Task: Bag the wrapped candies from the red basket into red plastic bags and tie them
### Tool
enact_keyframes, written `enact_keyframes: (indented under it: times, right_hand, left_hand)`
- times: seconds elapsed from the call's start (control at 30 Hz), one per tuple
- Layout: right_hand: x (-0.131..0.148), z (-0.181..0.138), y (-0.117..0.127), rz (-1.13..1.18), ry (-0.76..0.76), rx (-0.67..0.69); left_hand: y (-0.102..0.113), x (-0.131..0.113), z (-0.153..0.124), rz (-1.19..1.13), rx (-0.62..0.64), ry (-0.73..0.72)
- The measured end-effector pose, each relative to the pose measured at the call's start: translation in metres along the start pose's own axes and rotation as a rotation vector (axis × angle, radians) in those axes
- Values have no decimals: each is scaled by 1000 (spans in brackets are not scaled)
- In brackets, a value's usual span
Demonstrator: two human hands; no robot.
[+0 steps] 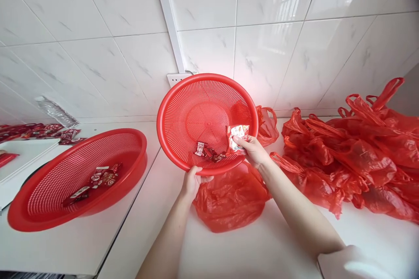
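Holding a tilted red basket (209,109) in one hand, the person pinched a packet (238,133) in the other.
From where I stood, the left hand (193,183) was clamped on the basket's near rim, thumb over the edge; the right hand (253,150) had its thumb pressed on the packet, its other fingers mostly hidden, in front of the basket's near right side. Small wrapped pieces (209,152) lay low inside. A red plastic bag (231,205) sat beneath on the table (229,253), a second basket (131,183) stood left, and bulging bags (353,157) were heaped right.
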State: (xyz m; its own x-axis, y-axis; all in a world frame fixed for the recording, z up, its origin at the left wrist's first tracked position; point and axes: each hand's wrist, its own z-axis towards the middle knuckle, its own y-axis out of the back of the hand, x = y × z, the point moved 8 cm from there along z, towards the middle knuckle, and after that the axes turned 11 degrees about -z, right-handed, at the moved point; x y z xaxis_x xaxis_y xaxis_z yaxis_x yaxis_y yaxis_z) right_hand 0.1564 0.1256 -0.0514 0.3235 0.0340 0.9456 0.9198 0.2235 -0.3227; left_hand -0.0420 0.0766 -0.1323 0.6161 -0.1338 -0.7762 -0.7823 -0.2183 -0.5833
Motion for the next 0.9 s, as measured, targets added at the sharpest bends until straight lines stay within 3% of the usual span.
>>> enact_keyframes:
  times: [0.3,0.47,0.63,0.9]
  right_hand:
    - [15,-4,3,-127,145,-8]
    - [10,1,8,-84,133,-64]
    - [9,-3,-3,79,25,-2]
    - [9,-7,-7,-51,49,72]
  left_hand:
    - [-2,-1,1,1,10,12]
    - [-2,-2,1,3,13,12]
    - [-1,-3,1,-18,-2,5]
    - [-1,-2,2,-31,-6,24]
